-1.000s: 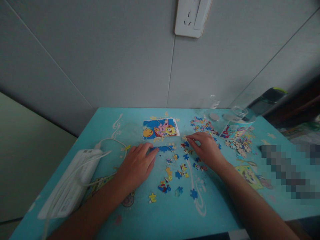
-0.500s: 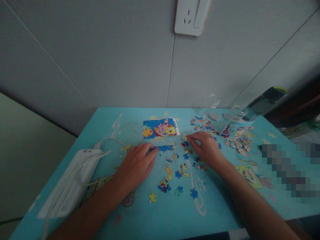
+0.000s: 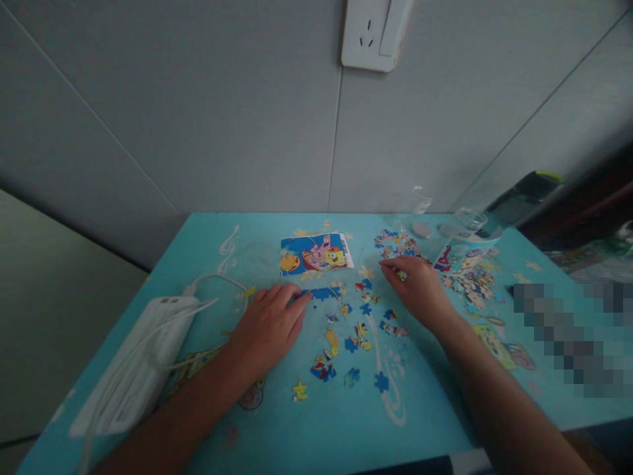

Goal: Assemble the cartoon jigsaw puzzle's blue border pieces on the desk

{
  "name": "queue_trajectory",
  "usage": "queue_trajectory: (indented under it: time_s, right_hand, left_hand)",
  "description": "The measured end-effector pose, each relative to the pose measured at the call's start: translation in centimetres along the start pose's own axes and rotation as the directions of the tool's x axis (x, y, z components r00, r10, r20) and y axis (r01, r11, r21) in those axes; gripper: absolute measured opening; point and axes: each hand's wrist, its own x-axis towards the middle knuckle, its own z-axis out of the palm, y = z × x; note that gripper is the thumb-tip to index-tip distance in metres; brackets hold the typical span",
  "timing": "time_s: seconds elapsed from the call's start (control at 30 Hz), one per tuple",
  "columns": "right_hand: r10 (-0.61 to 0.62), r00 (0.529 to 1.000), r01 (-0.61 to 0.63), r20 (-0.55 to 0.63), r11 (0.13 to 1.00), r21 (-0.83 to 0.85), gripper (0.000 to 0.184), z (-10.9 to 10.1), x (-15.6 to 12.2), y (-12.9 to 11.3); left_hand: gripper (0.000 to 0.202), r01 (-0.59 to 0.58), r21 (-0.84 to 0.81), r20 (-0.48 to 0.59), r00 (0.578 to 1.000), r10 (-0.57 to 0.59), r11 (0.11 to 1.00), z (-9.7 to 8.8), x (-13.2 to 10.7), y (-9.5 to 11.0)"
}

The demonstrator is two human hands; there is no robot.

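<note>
My left hand (image 3: 270, 323) lies flat on the turquoise table (image 3: 316, 422), fingers stretched out, its fingertips on the left end of a short blue strip of joined puzzle pieces (image 3: 324, 293). My right hand (image 3: 420, 287) hovers just right of the loose pieces and pinches a small puzzle piece (image 3: 401, 274) between thumb and fingers. Several loose pieces (image 3: 353, 333) lie scattered between the two hands. A cartoon reference picture (image 3: 316, 253) lies flat behind the strip.
A white power strip with cables (image 3: 141, 359) takes up the left side. Piles of pieces (image 3: 398, 244) (image 3: 469, 284), a printed tube (image 3: 462, 254) and clear lids (image 3: 422, 229) sit at the back right. A wall socket (image 3: 376, 33) is overhead.
My right hand has lifted a small piece from among the loose ones and drawn back to the right. My left hand has stayed on the blue strip.
</note>
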Motion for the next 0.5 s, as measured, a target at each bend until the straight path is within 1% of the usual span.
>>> queue_trajectory:
  time_s: [0.13, 0.3, 0.4, 0.5]
  right_hand:
    - [0.019, 0.999, -0.019, 0.047, 1.0, -0.012, 0.023, 0.01, -0.09, 0.25]
    - [0.007, 0.997, -0.007, 0.078, 1.0, -0.002, 0.024, -0.07, -0.16, 0.26]
    - [-0.017, 0.994, 0.015, 0.105, 1.0, 0.016, 0.023, 0.14, -0.12, 0.12]
    - [-0.059, 0.987, 0.049, 0.15, 0.996, 0.071, 0.022, 0.57, -0.15, -0.22]
  left_hand:
    - [0.034, 0.001, -0.01, -0.02, 1.0, -0.001, 1.0, 0.02, -0.02, 0.01]
    - [0.034, 0.006, -0.017, -0.021, 1.0, -0.006, 1.0, 0.01, -0.05, -0.03]
    - [0.034, -0.004, -0.021, -0.017, 1.0, 0.003, 1.0, -0.11, -0.01, -0.04]
    - [0.034, -0.005, -0.009, -0.009, 1.0, 0.005, 1.0, -0.26, 0.04, 0.01]
